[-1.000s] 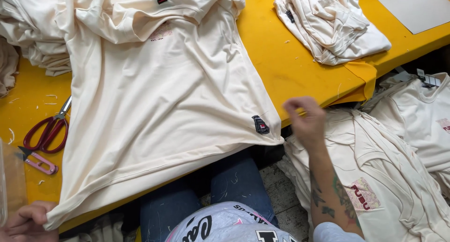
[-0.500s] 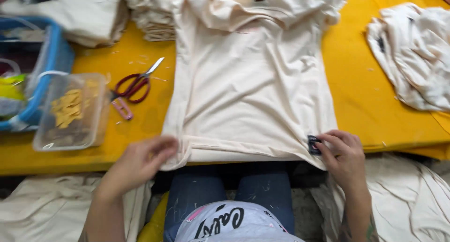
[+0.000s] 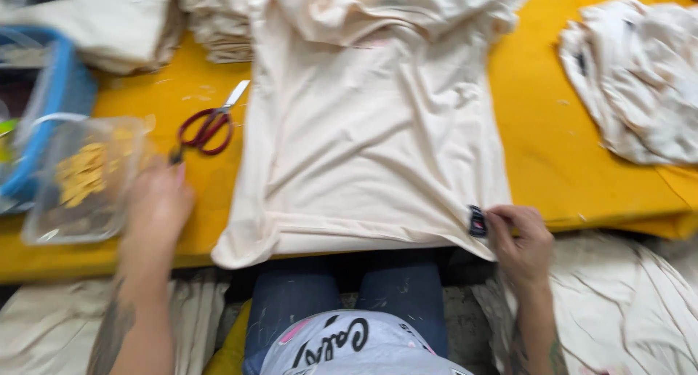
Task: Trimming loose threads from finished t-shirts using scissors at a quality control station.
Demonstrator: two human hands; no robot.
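On a yellow desk [image 3: 552,150], the right hand [image 3: 520,240] pinches the hem of a cream shirt [image 3: 378,150] beside its dark label [image 3: 477,221], while the blurred left hand [image 3: 156,204], fingers loose, reaches toward a clear plastic tub [image 3: 83,179] near red scissors [image 3: 207,124].

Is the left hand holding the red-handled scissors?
No, the left hand is by the clear plastic tub; the scissors lie untouched on the yellow table.

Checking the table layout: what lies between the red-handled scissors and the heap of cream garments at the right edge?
In the head view, the spread cream T-shirt fills the stretch between scissors and heap, with bare yellow table beyond it.
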